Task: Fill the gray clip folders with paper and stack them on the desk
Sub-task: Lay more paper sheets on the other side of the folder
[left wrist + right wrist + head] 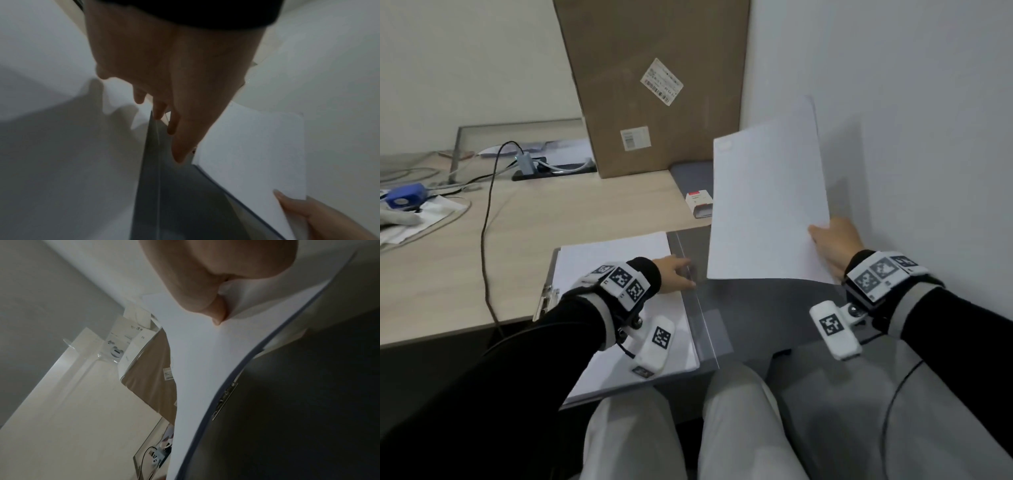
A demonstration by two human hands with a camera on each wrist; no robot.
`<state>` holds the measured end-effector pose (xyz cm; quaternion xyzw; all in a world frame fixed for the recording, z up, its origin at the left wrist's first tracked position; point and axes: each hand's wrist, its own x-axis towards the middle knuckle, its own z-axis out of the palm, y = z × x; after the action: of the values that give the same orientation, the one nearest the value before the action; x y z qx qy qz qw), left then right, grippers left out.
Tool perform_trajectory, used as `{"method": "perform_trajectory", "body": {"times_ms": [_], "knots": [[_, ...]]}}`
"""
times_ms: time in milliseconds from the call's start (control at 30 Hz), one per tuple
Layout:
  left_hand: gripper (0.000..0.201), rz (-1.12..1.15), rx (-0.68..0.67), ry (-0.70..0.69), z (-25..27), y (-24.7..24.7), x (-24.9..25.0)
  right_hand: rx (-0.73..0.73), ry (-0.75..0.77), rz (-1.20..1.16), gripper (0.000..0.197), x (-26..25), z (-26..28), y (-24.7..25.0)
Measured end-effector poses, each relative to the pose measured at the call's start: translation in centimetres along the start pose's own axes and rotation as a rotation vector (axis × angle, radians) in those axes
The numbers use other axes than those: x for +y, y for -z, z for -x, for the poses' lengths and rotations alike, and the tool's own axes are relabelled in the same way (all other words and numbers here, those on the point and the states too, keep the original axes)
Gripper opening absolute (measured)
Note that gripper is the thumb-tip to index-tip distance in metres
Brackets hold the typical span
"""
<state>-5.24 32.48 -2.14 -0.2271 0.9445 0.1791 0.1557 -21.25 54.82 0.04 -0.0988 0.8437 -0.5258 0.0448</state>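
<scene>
An open gray clip folder (767, 308) lies across the desk's front edge and my lap. Its left half carries white paper (613, 267), with a metal clip (548, 298) at its left edge. My left hand (674, 274) rests on that paper beside the spine (156, 178), fingers (179, 138) straight and holding nothing. My right hand (832, 246) pinches a sheaf of white sheets (767, 205) by its lower right corner and holds it tilted up above the folder's bare right cover (308, 402). The thumb (205, 288) lies on top of the sheets (195, 353).
A tall cardboard box (654, 85) leans on the wall at the back of the wooden desk (551, 212). A small red-and-white box (700, 204) and a gray flat thing (693, 173) sit beside it. A black cable (484, 240), a power strip (551, 168) and clutter lie left. The wall is close on the right.
</scene>
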Motion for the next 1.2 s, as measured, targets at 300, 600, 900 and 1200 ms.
{"method": "perform_trajectory", "body": {"times_ms": [300,600,900,1200], "knots": [[0.076,-0.138,0.037,-0.002,0.7,-1.1,-1.9,-0.213,-0.165,0.180,0.036,1.7,1.9,0.5],[0.065,-0.006,0.013,0.095,2.3,1.8,-8.4,-0.372,-0.226,0.121,0.039,0.7,3.4,-3.6],[0.021,1.232,0.200,0.165,1.1,2.6,-4.1,-0.604,-0.264,-0.131,0.033,-0.2,3.5,-5.8],[0.016,0.738,0.175,0.189,0.1,1.0,-3.2,-0.483,-0.347,0.018,0.020,1.3,1.6,-4.8]]}}
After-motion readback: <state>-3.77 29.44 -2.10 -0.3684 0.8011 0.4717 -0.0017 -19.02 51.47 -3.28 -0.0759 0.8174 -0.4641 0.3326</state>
